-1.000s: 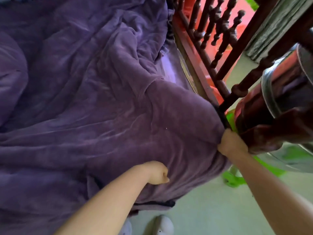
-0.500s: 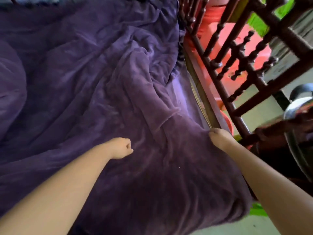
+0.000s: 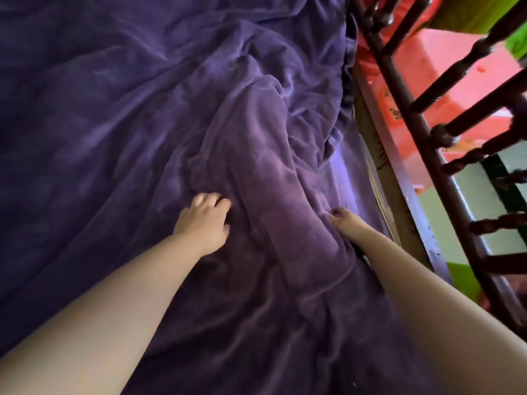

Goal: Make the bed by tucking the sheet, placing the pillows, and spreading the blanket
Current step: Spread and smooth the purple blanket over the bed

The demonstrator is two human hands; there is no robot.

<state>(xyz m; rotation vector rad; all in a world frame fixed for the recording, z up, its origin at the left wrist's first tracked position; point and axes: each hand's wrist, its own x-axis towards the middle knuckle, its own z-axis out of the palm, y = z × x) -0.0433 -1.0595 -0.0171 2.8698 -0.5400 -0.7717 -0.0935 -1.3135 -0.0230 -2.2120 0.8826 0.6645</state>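
My left hand (image 3: 203, 220) presses curled fingers into the purple blanket (image 3: 142, 124); my right hand (image 3: 343, 220) pinches a fold beside the rail (image 3: 399, 155).

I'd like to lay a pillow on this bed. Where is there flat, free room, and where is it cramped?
The blanket lies fairly flat and bare to the left of the left hand, out to the frame's left edge. It is crowded between the hands, where a thick fold bunches up. Right of the right hand, only a narrow strip remains before the wooden rail.
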